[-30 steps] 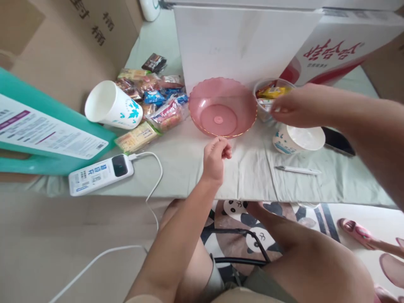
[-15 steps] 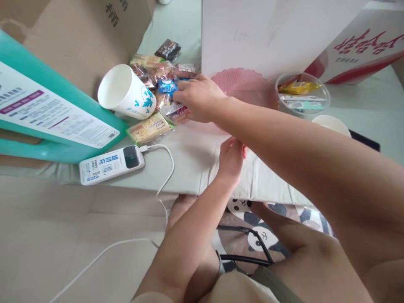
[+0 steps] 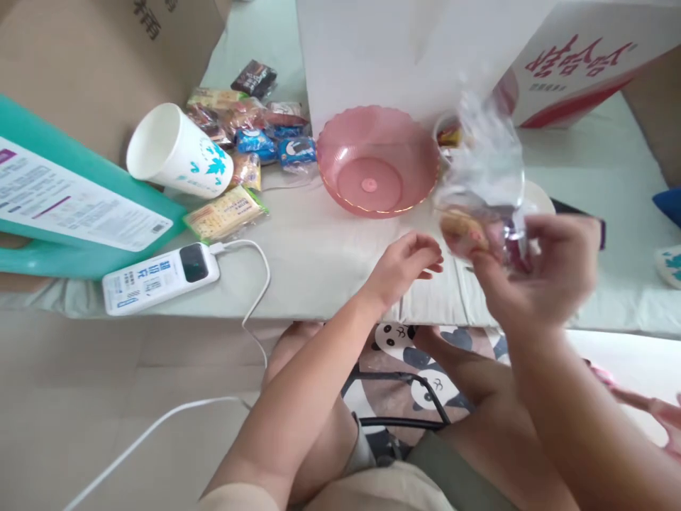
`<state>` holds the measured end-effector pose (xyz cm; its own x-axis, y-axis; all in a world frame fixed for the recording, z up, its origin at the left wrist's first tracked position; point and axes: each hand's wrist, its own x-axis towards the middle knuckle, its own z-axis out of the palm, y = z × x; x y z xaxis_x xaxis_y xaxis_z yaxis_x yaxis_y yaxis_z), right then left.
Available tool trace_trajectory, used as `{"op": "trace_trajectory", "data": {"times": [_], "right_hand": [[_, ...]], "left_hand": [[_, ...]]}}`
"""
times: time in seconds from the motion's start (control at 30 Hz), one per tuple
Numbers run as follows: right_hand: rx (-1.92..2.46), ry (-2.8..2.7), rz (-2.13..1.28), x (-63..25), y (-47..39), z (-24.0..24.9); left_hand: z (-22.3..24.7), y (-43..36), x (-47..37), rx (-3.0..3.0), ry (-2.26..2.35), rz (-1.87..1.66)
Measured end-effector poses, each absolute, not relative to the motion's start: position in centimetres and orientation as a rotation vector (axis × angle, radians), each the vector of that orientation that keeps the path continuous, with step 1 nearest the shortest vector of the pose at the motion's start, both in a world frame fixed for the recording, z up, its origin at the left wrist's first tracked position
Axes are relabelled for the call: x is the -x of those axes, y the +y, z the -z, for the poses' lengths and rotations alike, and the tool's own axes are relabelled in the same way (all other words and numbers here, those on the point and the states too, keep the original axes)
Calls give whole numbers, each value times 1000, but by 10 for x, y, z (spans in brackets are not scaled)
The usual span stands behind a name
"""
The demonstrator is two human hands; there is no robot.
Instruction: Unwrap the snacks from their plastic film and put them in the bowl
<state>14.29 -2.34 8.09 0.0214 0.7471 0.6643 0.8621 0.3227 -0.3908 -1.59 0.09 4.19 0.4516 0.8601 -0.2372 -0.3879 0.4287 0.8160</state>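
Note:
Gripped by my right hand [image 3: 543,270] is a clear plastic snack packet [image 3: 479,184], lifted over the table's right part and blurred by motion. Something tan and something dark red show inside it. My left hand [image 3: 407,266] hovers at the table's front edge with its fingers loosely curled and apart, holding nothing. Just beyond it stands a pink scalloped bowl [image 3: 372,121] with nothing in it. Left of the bowl lies a pile of wrapped snacks [image 3: 250,117], among them blue packets [image 3: 298,152] and a cracker packet [image 3: 226,215].
A white paper cup [image 3: 178,152] lies tilted beside a teal jug [image 3: 79,184]. A power bank [image 3: 159,280] with a white cable [image 3: 266,277] sits at the front left edge. Behind stand a cardboard box [image 3: 117,57] and a white box [image 3: 383,57]. A clear tub [image 3: 445,131] is partly hidden.
My right hand has moved from the snack pile far to the right, carrying a snack packet. My left hand has shifted slightly right and its fingers have loosened. The view has shifted a little.

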Motion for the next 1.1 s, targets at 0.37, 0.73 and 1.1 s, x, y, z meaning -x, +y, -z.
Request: {"op": "trace_trajectory", "data": {"times": [0.37, 0.73, 1.1], "right_hand": [[1306, -1627, -280, -209, -67, -21], [1174, -1538, -904, -241, -48, -12], [1178, -1752, -689, -236, -54, -16]], "left_hand": [[-15, -1, -34, -836, 712, -827], [-17, 0, -47, -931, 824, -626], [-11, -4, -36, -958, 835, -874]]}}
